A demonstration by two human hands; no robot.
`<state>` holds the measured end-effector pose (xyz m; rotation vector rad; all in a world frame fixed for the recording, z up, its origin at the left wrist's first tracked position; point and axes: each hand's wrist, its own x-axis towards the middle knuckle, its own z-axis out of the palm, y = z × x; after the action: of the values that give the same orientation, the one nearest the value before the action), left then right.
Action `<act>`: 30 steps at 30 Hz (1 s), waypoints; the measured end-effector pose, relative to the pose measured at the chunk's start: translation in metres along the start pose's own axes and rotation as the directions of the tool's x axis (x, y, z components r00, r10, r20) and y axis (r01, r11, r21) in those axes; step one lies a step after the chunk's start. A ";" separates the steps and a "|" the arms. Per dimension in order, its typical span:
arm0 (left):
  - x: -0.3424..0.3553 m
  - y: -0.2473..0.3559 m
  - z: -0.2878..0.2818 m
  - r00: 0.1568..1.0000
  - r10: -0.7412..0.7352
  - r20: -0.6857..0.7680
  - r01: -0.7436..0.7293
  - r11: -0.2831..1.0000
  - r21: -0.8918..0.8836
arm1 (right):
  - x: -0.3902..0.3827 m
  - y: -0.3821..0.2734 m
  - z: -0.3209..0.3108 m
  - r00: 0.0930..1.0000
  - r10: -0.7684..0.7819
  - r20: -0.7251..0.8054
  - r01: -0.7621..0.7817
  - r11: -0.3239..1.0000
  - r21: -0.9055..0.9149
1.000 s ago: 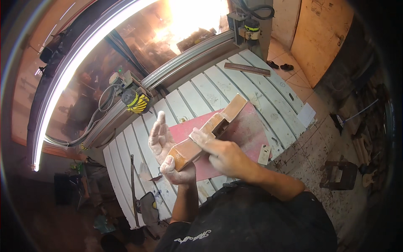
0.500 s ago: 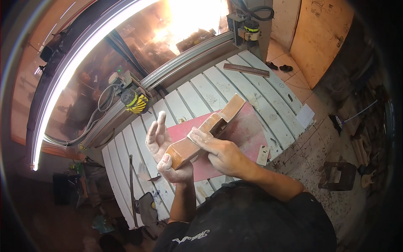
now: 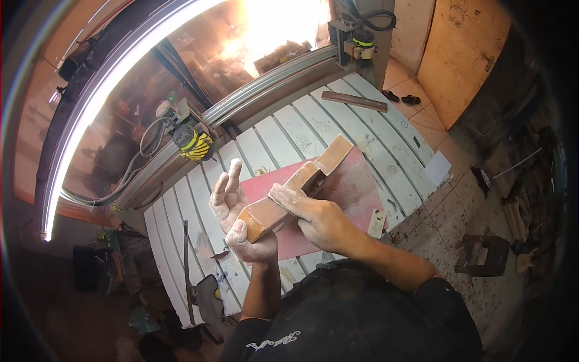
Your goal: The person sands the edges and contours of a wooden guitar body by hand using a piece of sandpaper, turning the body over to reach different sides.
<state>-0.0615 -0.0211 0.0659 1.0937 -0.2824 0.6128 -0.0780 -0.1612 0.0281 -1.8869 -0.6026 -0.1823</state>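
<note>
Plainly stepped, pale-edged brown block [image 3: 301, 175], left hand [image 3: 249, 246] clasping its near end, right hand [image 3: 319, 220] gripping its middle.

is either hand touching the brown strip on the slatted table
No, the brown strip lies apart, while the left hand and right hand are both on the wooden piece.

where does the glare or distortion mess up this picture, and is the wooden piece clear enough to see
Head view: white glare burns out part of the glossy brown panel at the top; head view: the long glowing white tube bows into an arc, likely fisheye bend; head view: the rim falls dark; head view: the stepped brown wooden piece looks fairly clear, partly covered by fingers.
</note>
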 end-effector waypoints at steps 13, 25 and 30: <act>-0.002 0.001 -0.010 0.999 -0.043 0.010 0.043 0.999 -0.013 | 0.010 -0.046 -0.001 0.989 -0.097 0.113 0.066 0.967 0.247; 0.007 0.000 0.003 0.990 0.098 -0.101 -0.096 0.995 0.023 | 0.005 -0.076 -0.017 0.968 0.079 0.237 -0.073 0.997 -0.034; 0.000 0.003 0.003 0.999 0.034 -0.039 -0.033 0.999 0.018 | 0.033 -0.075 -0.023 0.899 0.217 0.381 -0.163 0.972 -0.170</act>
<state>-0.0631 -0.0233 0.0695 1.0948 -0.2624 0.6670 -0.0830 -0.1507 0.1125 -2.1186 -0.6841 0.3062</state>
